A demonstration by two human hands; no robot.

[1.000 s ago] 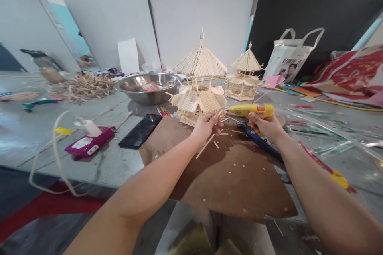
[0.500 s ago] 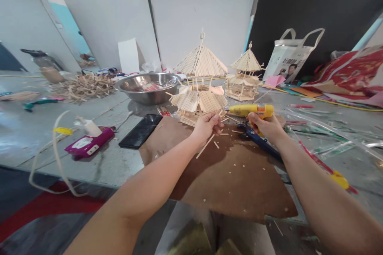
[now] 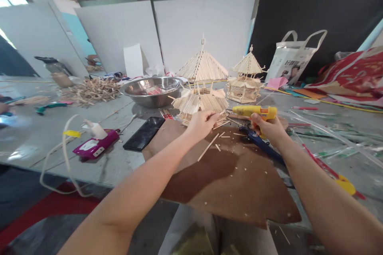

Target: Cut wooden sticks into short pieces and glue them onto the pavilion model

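Note:
My right hand [image 3: 269,127] is wrapped round a yellow hot glue gun [image 3: 251,110], its nozzle pointing left at the pavilion model. The model [image 3: 203,99], built of thin wooden sticks with two tiers of sloping roof, stands upright at the far edge of a brown board [image 3: 239,191]. At the front of its base, my left hand [image 3: 203,124] is closed with thumb and fingers pinched together; whatever they hold is too small to make out. Several loose sticks [image 3: 208,147] lie on the board just below that hand. A dark blue-handled tool [image 3: 260,143] lies beneath the glue gun.
A smaller stick pavilion [image 3: 244,83] stands behind, right of a steel basin [image 3: 151,91]. To the left are a black phone [image 3: 143,133], a purple power strip [image 3: 97,143] with a white cable, and a stick pile [image 3: 91,89]. Plastic wrappers and a yellow-and-red tool [image 3: 344,185] lie right.
My left hand has moved in against the front of the model's base, its fingers now turned more out of sight. The glue gun stays almost level beside it. The view has shifted slightly.

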